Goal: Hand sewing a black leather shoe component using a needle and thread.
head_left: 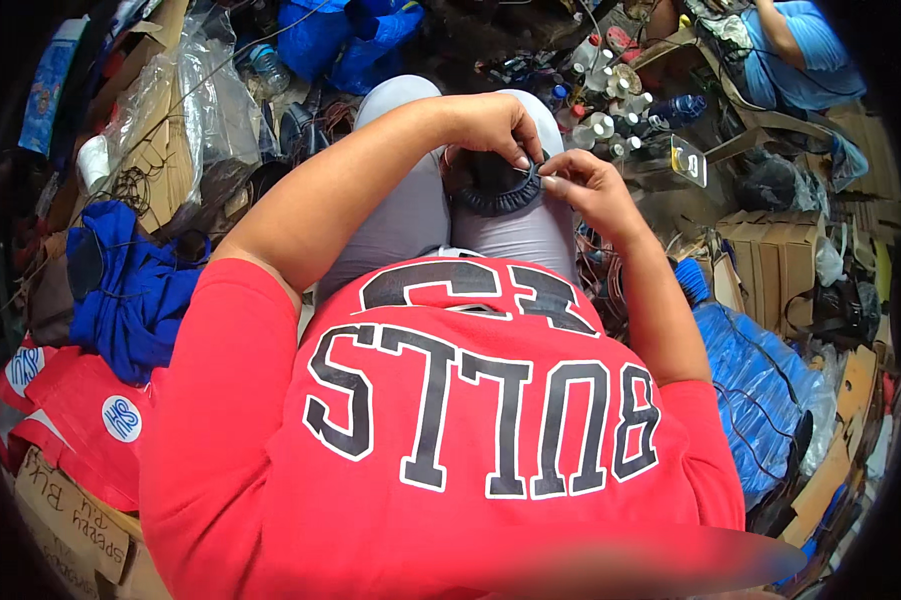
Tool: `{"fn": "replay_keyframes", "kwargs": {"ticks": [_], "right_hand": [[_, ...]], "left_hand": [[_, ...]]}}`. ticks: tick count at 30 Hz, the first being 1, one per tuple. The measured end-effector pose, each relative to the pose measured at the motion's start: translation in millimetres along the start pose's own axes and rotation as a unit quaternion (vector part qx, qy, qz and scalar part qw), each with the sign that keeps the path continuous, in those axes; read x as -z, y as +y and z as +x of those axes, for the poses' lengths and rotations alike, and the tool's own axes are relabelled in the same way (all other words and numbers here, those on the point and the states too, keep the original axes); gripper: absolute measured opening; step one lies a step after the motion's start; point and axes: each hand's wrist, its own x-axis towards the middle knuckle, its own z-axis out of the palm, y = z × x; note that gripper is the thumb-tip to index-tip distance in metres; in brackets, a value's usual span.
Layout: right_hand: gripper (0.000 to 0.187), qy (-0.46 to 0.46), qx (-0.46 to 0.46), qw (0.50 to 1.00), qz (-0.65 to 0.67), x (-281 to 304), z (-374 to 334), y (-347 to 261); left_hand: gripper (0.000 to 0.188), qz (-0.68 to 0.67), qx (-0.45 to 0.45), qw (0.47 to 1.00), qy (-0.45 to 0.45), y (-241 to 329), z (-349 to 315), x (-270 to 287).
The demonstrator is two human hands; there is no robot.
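On my grey-clad thighs lies a black ring-shaped piece (497, 203) with a gathered, ruffled rim; I cannot tell its exact kind. My left hand (497, 124) reaches over its far side, thumb and forefinger pinched together at the upper right part of the rim. From the right, my right hand (592, 188) pinches the same part of the rim, its fingertips almost meeting those of the left. A thin pale sliver shows between the two hands, too small to make out. The inside of the black piece is dark and partly hidden by my left hand.
Several small bottles (598, 125) stand beyond my right knee. At far right is another person's blue-clothed side (805, 60). Cardboard boxes (765, 255) and a blue plastic-wrapped bundle (745, 390) lie to my right. Blue cloth (135, 290) and a red bag (85, 420) are at left.
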Motion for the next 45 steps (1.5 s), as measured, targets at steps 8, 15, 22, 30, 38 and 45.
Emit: {"fn": "replay_keyframes", "kwargs": {"ticks": [8, 15, 22, 30, 38, 45], "right_hand": [[0.018, 0.059, 0.143, 0.963, -0.222, -4.9, -19.2, -19.7], [0.027, 0.143, 0.206, 0.900, -0.357, -29.5, -37.8, -15.9], [0.030, 0.048, 0.070, 0.980, -0.179, -9.7, -26.5, -4.2], [0.043, -0.032, 0.045, 0.992, -0.112, 11.3, -6.0, -3.4], [0.042, -0.060, 0.023, 0.993, -0.097, 14.6, -1.5, -7.1], [0.026, -0.077, 0.038, 0.991, -0.106, 16.4, 0.5, -10.2]], "left_hand": [[0.035, 0.085, -0.064, 0.978, 0.180, -18.9, -32.7, -18.6], [0.016, 0.115, -0.094, 0.922, 0.358, -17.1, -66.5, -62.9], [0.020, 0.101, -0.142, 0.908, 0.380, -16.1, -58.2, -57.1], [0.025, 0.026, -0.101, 0.937, 0.333, -29.2, -50.2, -57.1], [0.019, 0.043, -0.095, 0.944, 0.313, -27.3, -41.9, -55.4], [0.016, 0.086, -0.161, 0.944, 0.273, -18.5, -34.6, -42.3]]}}
